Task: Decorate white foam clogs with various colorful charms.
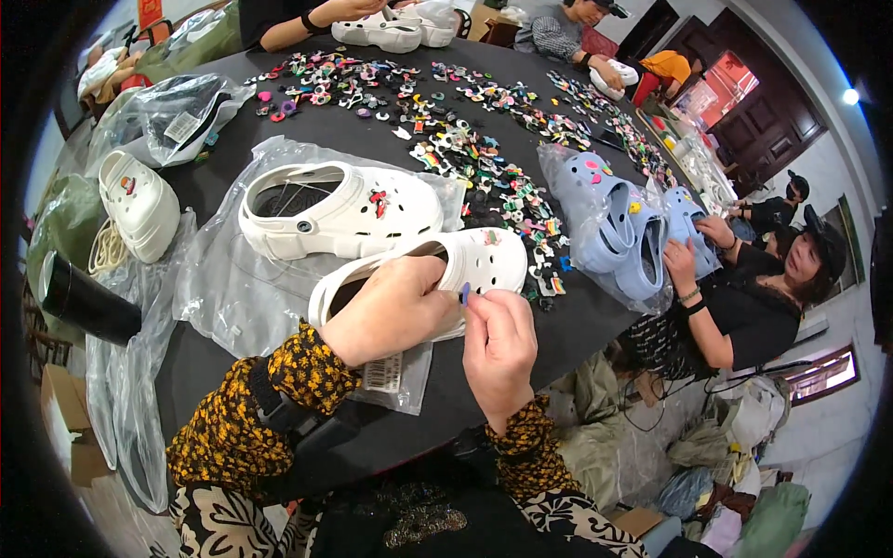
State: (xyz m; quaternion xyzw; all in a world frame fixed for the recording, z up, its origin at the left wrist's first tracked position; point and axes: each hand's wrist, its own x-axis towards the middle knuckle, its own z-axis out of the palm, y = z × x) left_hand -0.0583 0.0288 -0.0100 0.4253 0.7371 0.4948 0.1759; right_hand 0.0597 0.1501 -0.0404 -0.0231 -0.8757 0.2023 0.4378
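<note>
Clog under the left hand: the nearer white clog (509,265), foam, lying just beneath our hands with its toe to the right. Our left hand (389,312) is clasped over its foot opening, some fingertips hidden by the shoe; we read this grip as bracing. Our right hand (502,349) is close beside it, thumb and index finger pinched on a small blue-purple piece (464,292) at the shoe's near side; a narrow hold, we judge, because the piece is tiny. Contact between piece and shoe: cannot tell. Just beyond the left hand sits a second white clog (414,206) with a red charm (379,204) on its upper; clear plastic wrapping (219,298) lies beneath it, presumably to protect it. Loose shoe charms (474,167) spread beyond both hands, probably so every worker can reach them. Right of and beyond the right hand, bagged blue clogs (609,228) lie near a co-worker (758,312). Well left of the left hand: a black cylindrical bottle (88,299) and a white charmed clog (144,214). Surface: matte black tabletop (586,321). Room: pale walls, dark door (758,121) far beyond the right hand, heaped bags (781,521) on the floor to its lower right.
</note>
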